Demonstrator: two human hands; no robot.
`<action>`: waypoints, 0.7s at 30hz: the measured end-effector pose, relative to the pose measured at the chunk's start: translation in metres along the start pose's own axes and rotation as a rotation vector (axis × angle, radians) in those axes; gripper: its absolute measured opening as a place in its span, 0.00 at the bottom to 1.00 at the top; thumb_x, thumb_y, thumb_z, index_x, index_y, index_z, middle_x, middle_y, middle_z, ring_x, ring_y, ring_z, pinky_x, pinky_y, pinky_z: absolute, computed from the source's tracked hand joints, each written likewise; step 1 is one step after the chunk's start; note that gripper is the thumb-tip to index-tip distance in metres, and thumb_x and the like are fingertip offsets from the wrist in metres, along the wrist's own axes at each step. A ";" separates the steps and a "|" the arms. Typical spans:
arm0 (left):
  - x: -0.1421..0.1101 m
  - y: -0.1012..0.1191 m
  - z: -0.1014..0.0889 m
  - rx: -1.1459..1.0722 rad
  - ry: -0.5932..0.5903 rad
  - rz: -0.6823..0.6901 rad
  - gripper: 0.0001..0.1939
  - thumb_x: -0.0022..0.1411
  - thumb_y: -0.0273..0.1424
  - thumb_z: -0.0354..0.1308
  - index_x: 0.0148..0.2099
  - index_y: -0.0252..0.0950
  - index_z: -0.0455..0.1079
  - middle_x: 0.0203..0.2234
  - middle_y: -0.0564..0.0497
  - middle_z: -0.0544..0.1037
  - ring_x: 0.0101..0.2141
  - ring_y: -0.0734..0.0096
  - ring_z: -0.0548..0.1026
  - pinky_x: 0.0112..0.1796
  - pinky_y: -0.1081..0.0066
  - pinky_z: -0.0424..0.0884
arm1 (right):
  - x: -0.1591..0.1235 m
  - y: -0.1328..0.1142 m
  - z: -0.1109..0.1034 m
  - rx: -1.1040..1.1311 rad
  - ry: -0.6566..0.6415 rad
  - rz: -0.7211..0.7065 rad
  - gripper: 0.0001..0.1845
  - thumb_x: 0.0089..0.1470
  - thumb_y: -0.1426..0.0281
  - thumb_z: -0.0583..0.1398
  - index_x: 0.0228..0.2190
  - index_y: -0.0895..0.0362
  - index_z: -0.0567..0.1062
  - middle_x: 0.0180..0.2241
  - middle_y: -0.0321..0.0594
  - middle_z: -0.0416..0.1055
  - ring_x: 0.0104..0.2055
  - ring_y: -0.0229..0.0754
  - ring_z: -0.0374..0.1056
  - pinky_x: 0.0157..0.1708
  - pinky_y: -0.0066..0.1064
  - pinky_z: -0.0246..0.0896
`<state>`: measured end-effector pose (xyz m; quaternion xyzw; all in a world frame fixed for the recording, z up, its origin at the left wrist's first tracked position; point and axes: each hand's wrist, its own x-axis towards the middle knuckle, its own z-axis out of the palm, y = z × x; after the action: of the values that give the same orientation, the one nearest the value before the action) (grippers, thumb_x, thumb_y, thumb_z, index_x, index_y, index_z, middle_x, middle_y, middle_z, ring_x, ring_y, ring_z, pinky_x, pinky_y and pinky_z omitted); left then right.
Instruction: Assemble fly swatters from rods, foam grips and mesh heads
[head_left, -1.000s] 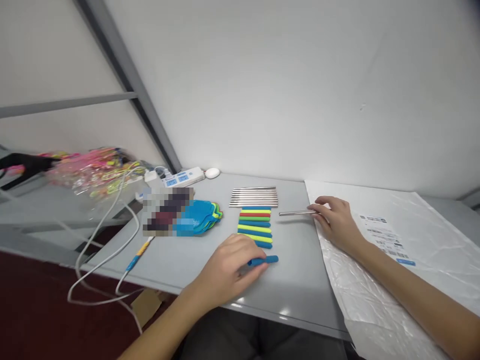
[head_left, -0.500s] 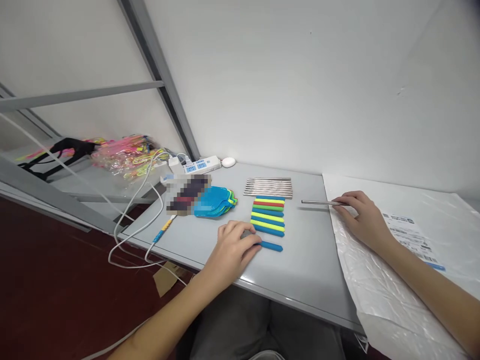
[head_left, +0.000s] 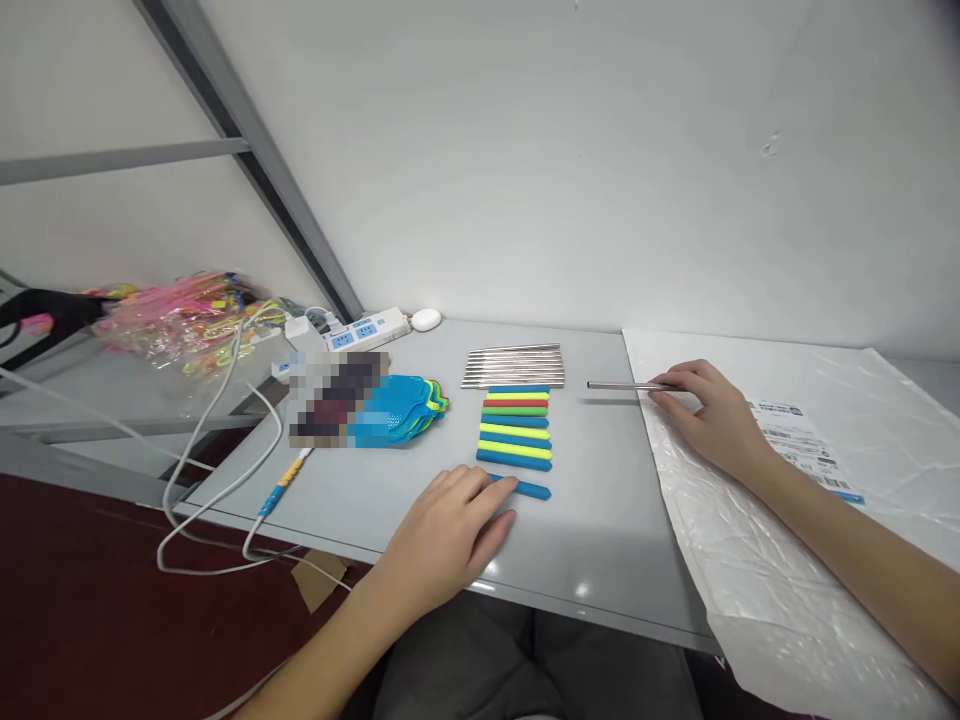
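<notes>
Head view: right hand (head_left: 711, 418) pinches slim metal tube (head_left: 619, 386); half-spread left hand (head_left: 448, 532) seemingly touches tapered blue stick (head_left: 534, 491)

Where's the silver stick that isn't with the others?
In the head view, the silver stick is right of centre, held in the right hand at the left edge of the white package, to the right of the other silver sticks.

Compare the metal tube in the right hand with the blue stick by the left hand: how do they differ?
The metal tube is shiny silver; the blue stick is duller. The metal tube looks slimmer than the blue stick. The right hand grips the metal tube, while the blue stick lies on the table at the left hand. Both are straight and elongated.
</notes>
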<state>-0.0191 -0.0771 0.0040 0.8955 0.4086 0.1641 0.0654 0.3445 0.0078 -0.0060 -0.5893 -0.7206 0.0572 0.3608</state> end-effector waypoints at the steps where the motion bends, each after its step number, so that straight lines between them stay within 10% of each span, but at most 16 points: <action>1: 0.000 0.000 0.000 0.001 -0.010 0.000 0.17 0.70 0.32 0.50 0.59 0.37 0.65 0.39 0.46 0.73 0.39 0.62 0.69 0.42 0.61 0.65 | 0.000 0.000 0.000 0.002 -0.002 0.002 0.11 0.59 0.60 0.59 0.40 0.50 0.77 0.43 0.43 0.70 0.44 0.49 0.69 0.27 0.36 0.68; 21: 0.001 0.001 -0.005 -0.017 -0.050 0.055 0.18 0.70 0.30 0.48 0.60 0.40 0.63 0.52 0.45 0.72 0.44 0.60 0.67 0.45 0.58 0.62 | 0.000 0.003 0.000 0.004 -0.035 0.013 0.11 0.58 0.59 0.58 0.39 0.49 0.76 0.41 0.42 0.71 0.41 0.48 0.70 0.32 0.38 0.67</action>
<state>-0.0189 -0.0771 0.0090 0.9095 0.3807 0.1469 0.0789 0.3469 0.0088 -0.0081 -0.5922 -0.7227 0.0712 0.3491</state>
